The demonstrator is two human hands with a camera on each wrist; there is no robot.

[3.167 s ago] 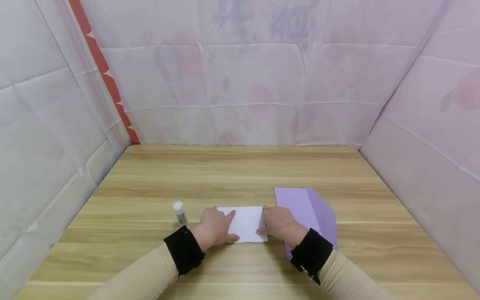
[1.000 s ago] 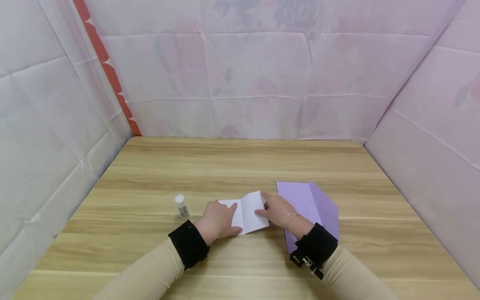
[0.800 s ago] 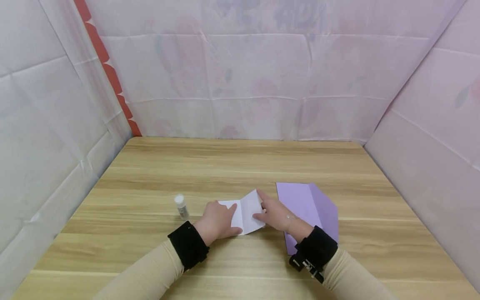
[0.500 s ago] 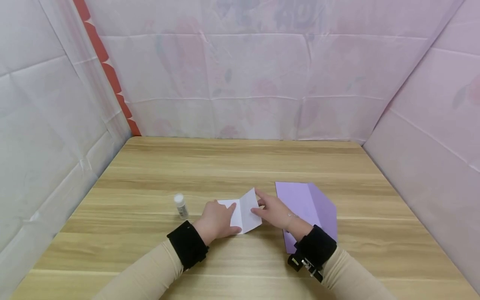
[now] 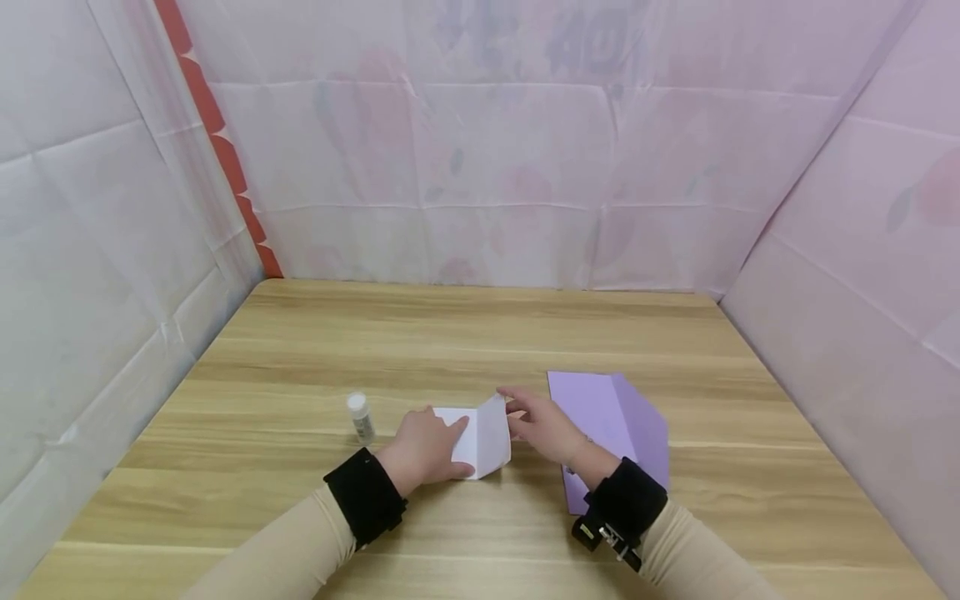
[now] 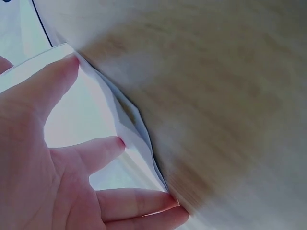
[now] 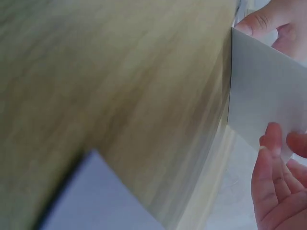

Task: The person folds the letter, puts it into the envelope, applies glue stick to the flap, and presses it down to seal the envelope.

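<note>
Pressing flat, the left hand (image 5: 426, 446) pins light, creasable white paper (image 5: 480, 443) on the worktop (image 5: 465, 342) while the right hand (image 5: 542, 425), at 3 o'clock, pinches its raised flap.

I am finding no legible text. The wall sheeting (image 5: 570, 50) is showing faint dark marks, too blurred to read; the small bottle (image 5: 361, 417) label is too small to make out.

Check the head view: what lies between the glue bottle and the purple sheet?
Between the glue bottle and the purple sheet: the white paper with both hands, left hand and right hand.
</note>
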